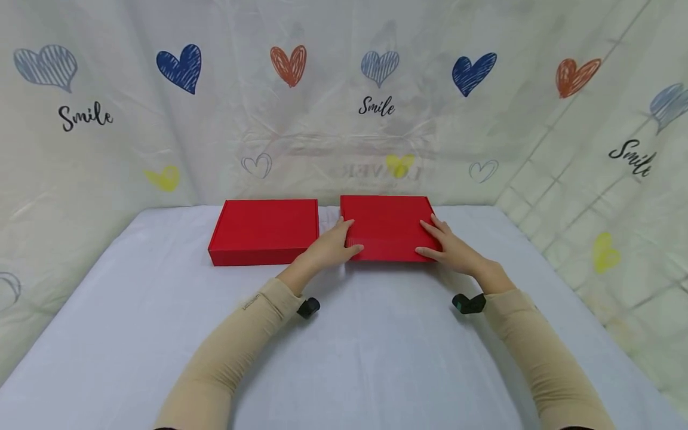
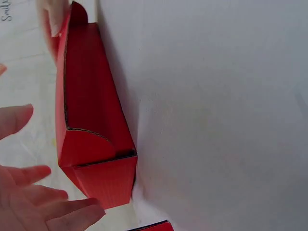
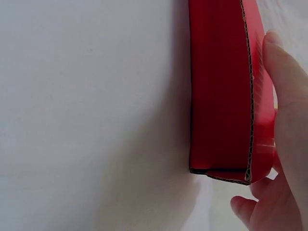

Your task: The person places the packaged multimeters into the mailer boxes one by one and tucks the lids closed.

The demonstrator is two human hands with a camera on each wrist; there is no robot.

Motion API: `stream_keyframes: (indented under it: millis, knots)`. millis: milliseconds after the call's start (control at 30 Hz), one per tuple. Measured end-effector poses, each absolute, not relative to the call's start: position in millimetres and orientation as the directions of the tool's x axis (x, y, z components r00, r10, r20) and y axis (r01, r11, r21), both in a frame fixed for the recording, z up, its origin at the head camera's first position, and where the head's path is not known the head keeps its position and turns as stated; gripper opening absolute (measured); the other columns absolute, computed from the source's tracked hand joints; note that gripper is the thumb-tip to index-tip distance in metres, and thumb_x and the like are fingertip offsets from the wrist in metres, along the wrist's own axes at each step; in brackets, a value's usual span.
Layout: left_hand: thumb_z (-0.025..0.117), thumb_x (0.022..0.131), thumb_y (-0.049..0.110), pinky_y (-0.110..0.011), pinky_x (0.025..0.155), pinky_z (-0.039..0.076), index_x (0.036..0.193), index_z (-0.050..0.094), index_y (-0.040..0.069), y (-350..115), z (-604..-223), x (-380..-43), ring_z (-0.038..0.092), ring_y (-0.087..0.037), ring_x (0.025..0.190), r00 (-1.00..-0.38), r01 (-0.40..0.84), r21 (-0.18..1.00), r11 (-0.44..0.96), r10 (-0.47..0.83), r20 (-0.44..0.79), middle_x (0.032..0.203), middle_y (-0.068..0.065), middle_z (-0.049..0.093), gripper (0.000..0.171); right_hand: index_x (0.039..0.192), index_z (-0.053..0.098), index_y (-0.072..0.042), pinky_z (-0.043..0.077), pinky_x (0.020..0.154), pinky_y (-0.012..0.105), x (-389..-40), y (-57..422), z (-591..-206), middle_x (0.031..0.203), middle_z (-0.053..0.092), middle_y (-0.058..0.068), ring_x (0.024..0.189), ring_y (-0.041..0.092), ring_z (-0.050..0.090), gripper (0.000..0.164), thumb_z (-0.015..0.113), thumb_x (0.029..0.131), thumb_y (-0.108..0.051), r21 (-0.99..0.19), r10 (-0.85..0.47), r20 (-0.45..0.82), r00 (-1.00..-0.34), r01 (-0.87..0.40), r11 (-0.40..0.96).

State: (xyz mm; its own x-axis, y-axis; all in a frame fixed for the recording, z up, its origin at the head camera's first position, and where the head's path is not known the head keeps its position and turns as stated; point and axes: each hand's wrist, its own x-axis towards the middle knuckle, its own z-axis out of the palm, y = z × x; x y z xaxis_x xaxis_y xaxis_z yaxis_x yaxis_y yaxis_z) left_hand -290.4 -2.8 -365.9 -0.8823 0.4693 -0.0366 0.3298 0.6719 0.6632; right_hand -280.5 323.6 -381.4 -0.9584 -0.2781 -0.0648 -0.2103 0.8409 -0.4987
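Toward the back of the table, a red cardboard box (image 1: 384,224) lies between my hands. Its lid (image 2: 61,106) stands slightly raised along the front, and a rounded flap (image 2: 89,147) shows at the corner. My left hand (image 1: 333,243) is at the box's left side with fingers spread; in the left wrist view they look mostly straight. Over the right side, my right hand (image 1: 454,248) rests its thumb and forefinger on the lid. The right wrist view has that thumb (image 3: 284,65) lying along the lid, with other fingers beside the end, partly hidden.
Left of my left hand sits a second red box (image 1: 269,227), closed. Both boxes are on a white-covered table (image 1: 355,358). A pale curtain (image 1: 333,119) printed with hearts and words hangs behind it and along the right side.
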Motion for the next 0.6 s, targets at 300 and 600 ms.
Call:
stream_keyframes:
  millis: [300, 600]
  knots:
    - [0.063, 0.102, 0.040, -0.054, 0.116, 0.033, 0.164, 0.022, 0.013, 11, -371, -303, 0.020, -0.037, 0.153, -0.873, 0.393, 0.553, 0.735, 0.486, -0.025, 0.171, -0.011, 0.009, 0.079, 0.164, 0.022, -0.008, 0.026, 0.113, 0.070, -287, 319, -380, 0.171, 0.005, 0.014, 0.154, 0.045, -0.008, 0.086, 0.064, 0.100, -0.047, -0.464, -0.301, -0.020, -0.953, -0.258, 0.847]
    - [0.053, 0.104, 0.051, -0.066, 0.119, 0.015, 0.165, 0.020, 0.017, 25, -380, -320, 0.000, -0.039, 0.156, -0.848, 0.486, 0.342, 0.804, 0.529, -0.039, 0.172, -0.008, 0.004, 0.078, 0.164, 0.022, -0.010, 0.042, 0.105, 0.065, -295, 319, -381, 0.170, 0.006, 0.020, 0.153, 0.047, 0.003, 0.094, 0.068, 0.094, -0.052, -0.380, -0.298, -0.031, -0.954, -0.264, 0.886]
